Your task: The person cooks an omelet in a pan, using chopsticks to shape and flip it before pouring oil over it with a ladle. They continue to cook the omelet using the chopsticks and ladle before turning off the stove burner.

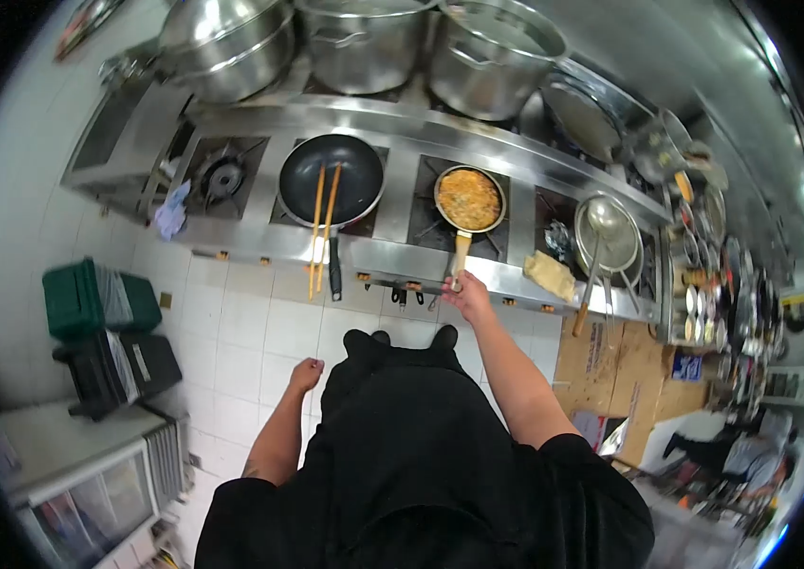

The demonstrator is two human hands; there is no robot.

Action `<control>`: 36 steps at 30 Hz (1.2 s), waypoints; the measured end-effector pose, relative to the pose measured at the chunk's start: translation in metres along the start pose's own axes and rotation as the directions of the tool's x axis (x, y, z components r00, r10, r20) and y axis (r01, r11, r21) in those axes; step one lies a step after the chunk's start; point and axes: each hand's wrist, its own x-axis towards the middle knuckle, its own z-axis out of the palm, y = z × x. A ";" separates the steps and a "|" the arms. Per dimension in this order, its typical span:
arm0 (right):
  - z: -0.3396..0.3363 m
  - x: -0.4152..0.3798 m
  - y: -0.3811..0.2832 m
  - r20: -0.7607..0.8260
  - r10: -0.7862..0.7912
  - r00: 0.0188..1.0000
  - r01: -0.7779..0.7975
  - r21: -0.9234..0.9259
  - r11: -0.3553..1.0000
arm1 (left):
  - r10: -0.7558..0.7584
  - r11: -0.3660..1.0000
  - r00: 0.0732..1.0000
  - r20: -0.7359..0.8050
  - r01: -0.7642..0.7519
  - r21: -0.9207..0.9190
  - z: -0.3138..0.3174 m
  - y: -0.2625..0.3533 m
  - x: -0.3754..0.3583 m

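Note:
My right hand (466, 294) grips the end of the pale handle of a small frying pan (462, 248) on the stove. Browned, orange-yellow food (468, 199) fills that pan. My left hand (306, 375) hangs beside my body with its fingers curled; whether anything is inside them is too small to tell. To the left of the small pan, a black wok-like pan (312, 166) sits on another burner, its black handle towards me. A pair of long wooden chopsticks (317, 228) lies across its rim.
Large steel pots (364, 57) line the back shelf. On the right are a folded cloth (550, 275) and a strainer (601, 216) with a wooden handle over a bowl. A purple cloth (172, 211) lies at the left burner (223, 177). Another person (753, 450) is far right.

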 end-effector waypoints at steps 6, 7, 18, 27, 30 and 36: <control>-0.034 0.033 -0.018 -0.053 0.043 0.998 -0.045 -0.040 0.998 | -0.126 0.971 0.991 -0.033 0.117 -0.210 0.025 -0.026 -0.045; -0.040 0.038 -0.021 -0.084 0.042 0.996 -0.046 -0.046 0.998 | -0.163 0.972 0.986 -0.019 0.158 -0.174 0.028 -0.024 -0.061; -0.017 0.019 -0.020 0.030 0.078 0.997 -0.071 -0.182 0.981 | -0.181 0.983 0.983 0.022 0.181 -0.011 0.073 -0.086 -0.090; -0.006 0.019 -0.028 -0.002 0.077 0.997 -0.076 -0.244 0.967 | -0.128 0.969 0.990 -0.059 0.112 -0.219 0.032 -0.047 -0.033; -0.008 0.015 -0.026 -0.052 0.070 0.996 -0.081 -0.237 0.968 | -0.097 0.973 0.992 -0.078 0.078 -0.217 0.024 -0.040 -0.015; -0.023 0.002 -0.024 0.031 0.159 0.987 -0.144 -0.281 0.949 | -0.084 0.985 0.996 -0.018 0.081 -0.154 0.022 -0.035 -0.008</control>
